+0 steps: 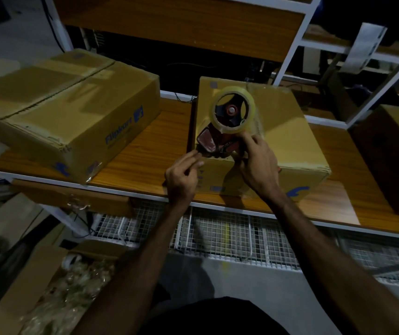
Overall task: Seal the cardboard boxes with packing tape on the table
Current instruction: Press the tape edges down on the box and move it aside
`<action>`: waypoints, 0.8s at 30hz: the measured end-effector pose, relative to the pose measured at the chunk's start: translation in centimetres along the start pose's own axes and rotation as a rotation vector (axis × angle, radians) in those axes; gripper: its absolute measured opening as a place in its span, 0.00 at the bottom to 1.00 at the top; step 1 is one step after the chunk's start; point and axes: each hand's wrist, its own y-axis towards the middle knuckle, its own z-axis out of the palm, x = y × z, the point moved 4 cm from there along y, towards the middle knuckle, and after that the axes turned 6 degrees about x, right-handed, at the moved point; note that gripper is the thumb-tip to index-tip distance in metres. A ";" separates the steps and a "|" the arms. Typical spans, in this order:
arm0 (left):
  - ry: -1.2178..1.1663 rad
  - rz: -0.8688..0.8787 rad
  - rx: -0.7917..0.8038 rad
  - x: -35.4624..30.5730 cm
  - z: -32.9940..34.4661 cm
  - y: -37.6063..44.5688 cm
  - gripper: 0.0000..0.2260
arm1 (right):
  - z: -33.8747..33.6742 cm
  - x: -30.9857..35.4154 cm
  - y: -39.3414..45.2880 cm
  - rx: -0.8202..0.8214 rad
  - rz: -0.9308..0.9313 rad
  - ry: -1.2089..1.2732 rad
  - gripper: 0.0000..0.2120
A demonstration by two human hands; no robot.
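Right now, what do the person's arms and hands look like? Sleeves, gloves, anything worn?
Both arms are bare from the forearm down: no sleeves in view. The left hand and right hand wear no gloves. No watch, ring or band shows on either wrist, though the light is dim.

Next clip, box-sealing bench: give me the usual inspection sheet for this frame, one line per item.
Surface: wooden table with a white edge.
Job's things: middle box, flaps closed, with the tape dispenser on its near top edge; left box closed, overhanging the table's front edge; right box only partly in frame.
Clutter: nothing seen on the table besides the boxes.
Grippers: left hand pinches at the dispenser's front end; right hand grips the dispenser.
Cables: a dark cable behind the table.
Surroundings: white shelving frame behind, wire mesh below, an open carton of plastic wrap on the floor.
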 end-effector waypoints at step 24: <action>-0.036 -0.112 -0.205 -2.0 1.6 -1.5 0.11 | -2.5 -6.3 -1.2 0.004 0.006 0.087 0.20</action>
